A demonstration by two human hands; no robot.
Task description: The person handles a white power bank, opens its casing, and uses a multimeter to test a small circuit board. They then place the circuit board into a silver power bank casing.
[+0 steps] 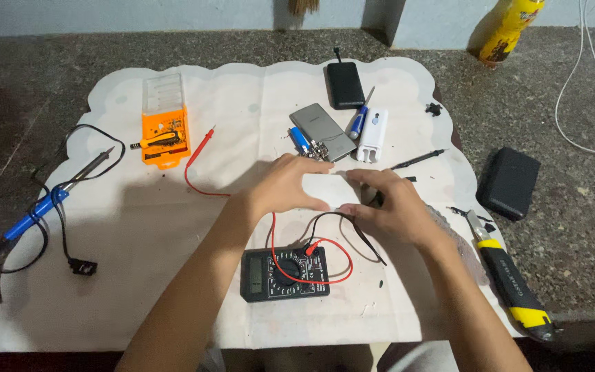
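Our left hand and right hand meet over the white mat on the counter, fingertips pinching a small pale part between them; both grips look closed on it, though the part is mostly hidden. The right hand also seems to trap the black probe lead. The multimeter sits just near of the hands, its red lead running far-left. Risk: the looped leads lie under our wrists, so a tug could drag the meter. Soldering iron lies far left, and the utility knife on the right, close to our right forearm, could get bumped.
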